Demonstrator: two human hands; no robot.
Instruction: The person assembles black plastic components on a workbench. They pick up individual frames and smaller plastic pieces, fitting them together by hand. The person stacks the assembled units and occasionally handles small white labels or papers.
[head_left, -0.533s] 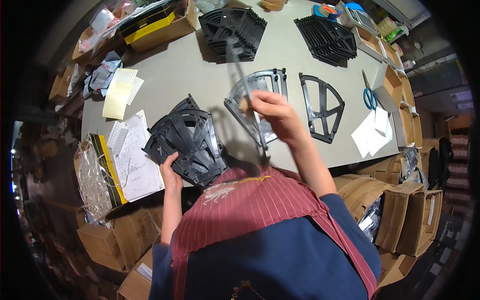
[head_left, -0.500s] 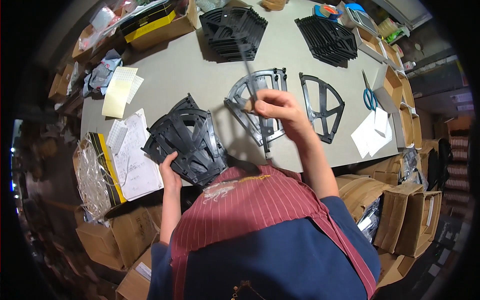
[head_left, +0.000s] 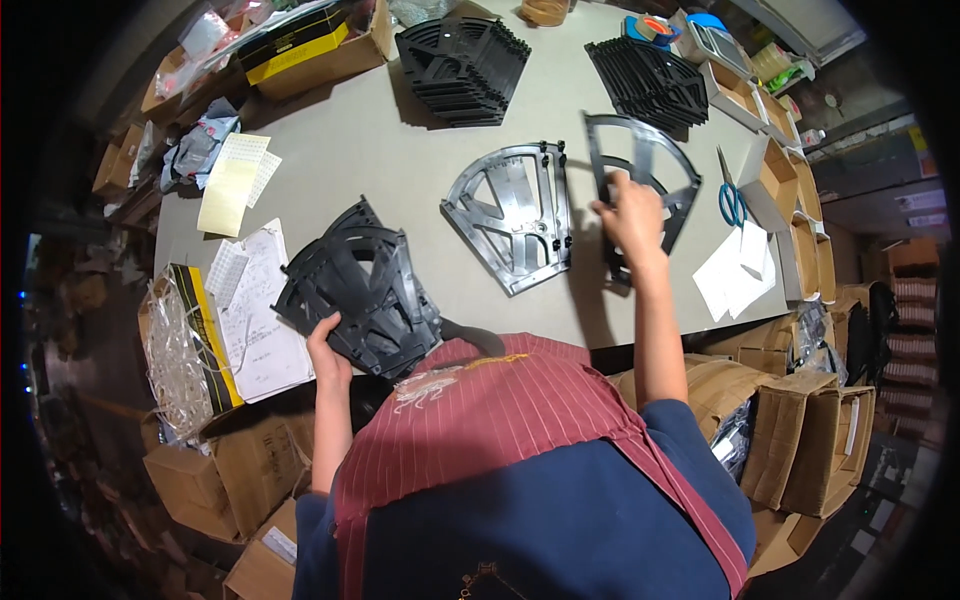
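Observation:
My left hand (head_left: 328, 350) grips the lower left edge of several overlapping black fan-shaped plastic frames (head_left: 360, 285), held tilted at the table's near edge. At the right, my right hand (head_left: 635, 222) is closed on the straight side of another black fan-shaped frame (head_left: 645, 145). That frame is over the spot where a similar one lay; whether they touch cannot be told. Between my hands a shiny fan-shaped frame (head_left: 515, 215) lies flat on the table, with small clips along its straight side.
Two stacks of black frames, one larger (head_left: 462, 75) and one at right (head_left: 650, 85), stand at the back. Blue-handled scissors (head_left: 733, 203) and white papers (head_left: 735, 270) lie right, beside open cardboard trays (head_left: 785, 175). A written sheet (head_left: 265, 320) and plastic strips (head_left: 180, 360) are left.
My right hand has carried its frame from above the middle frame to the right, over the frame lying there. The middle frame is uncovered. My left hand keeps its hold.

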